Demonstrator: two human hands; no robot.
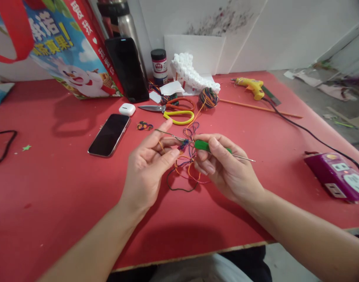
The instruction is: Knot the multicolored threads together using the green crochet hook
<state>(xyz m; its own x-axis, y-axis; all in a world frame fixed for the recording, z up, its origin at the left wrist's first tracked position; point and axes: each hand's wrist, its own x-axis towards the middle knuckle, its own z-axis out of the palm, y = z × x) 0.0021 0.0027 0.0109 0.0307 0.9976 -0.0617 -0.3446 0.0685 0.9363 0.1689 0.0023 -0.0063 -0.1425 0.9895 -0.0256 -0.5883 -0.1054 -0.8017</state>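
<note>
Head view: L hand point(148, 164) pinches small multicolour crochet piece point(183, 146) betw thumb + fingers, index raised to tension yarn point(185, 172). R hand point(223, 166) closed on hook point(207, 147) at green plastic grip, thin steel shaft out both ends, tip at piece. Work held just above red table point(64, 188); thin loose strands trail to round ball point(208, 98). Scissors point(173, 111), glossy phone point(109, 134) near.

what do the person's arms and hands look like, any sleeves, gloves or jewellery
Both forearms are bare right to the bottom edge of the picture, so no sleeves show. The left hand and right hand wear no gloves. No rings, bracelets or watch are visible on the fingers or wrists. The fingernails are short and look unpainted. No markings or bandages can be seen on either arm.
</note>
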